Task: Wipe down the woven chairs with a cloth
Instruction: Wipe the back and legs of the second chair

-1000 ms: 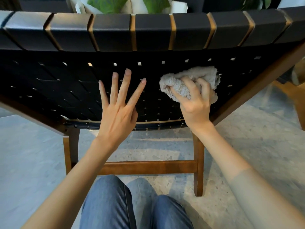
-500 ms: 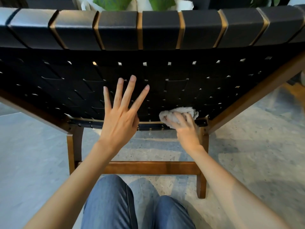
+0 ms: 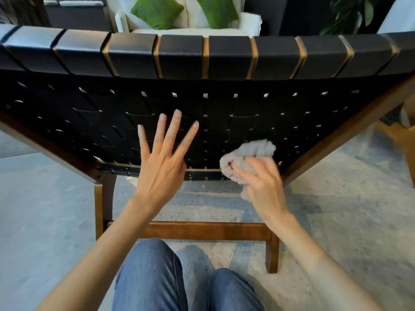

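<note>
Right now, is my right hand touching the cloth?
Touching. The head view shows the right hand curled round the bunched cloth, with no gap between them.

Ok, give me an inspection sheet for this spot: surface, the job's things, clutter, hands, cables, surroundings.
Surface: speckled stone floor.
Job's things: woven chair seen from behind, with black straps on a brown wooden frame. The beige cloth is bunched against the lower right of the chair back.
Clutter: nothing seen.
Hands: left hand is open with fingers spread in front of the weave; I cannot tell if it touches. Right hand grips the cloth.
Cables: nothing seen.
Surroundings: a white armchair with two green cushions stands beyond the chair. There is a leafy plant at upper right, and the person's knees in jeans are at the bottom.
</note>
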